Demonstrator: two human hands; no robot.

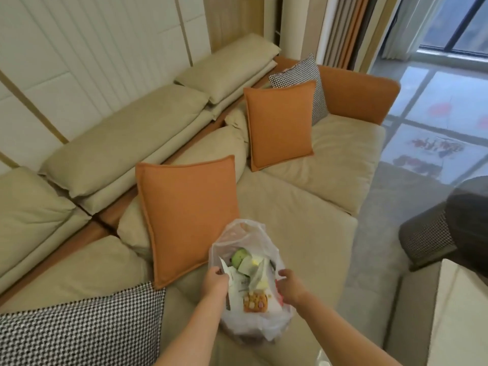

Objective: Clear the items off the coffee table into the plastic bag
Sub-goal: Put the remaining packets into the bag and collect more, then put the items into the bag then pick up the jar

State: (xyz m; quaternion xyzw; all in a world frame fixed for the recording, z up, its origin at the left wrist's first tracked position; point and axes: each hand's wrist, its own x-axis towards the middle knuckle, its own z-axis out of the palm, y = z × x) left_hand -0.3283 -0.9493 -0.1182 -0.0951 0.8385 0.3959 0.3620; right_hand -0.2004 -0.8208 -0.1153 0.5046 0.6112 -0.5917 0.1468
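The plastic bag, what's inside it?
Inside the plastic bag you can see a green fruit, crumpled white wrappers and an orange snack packet. Whatever lies deeper is covered by these.

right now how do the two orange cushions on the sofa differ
The nearer orange cushion stands right behind the plastic bag; the farther orange cushion stands apart from it, toward the orange armrest. The farther one has a houndstooth cushion right behind it; the nearer one leans against beige sofa padding. Both are square, orange and propped upright.
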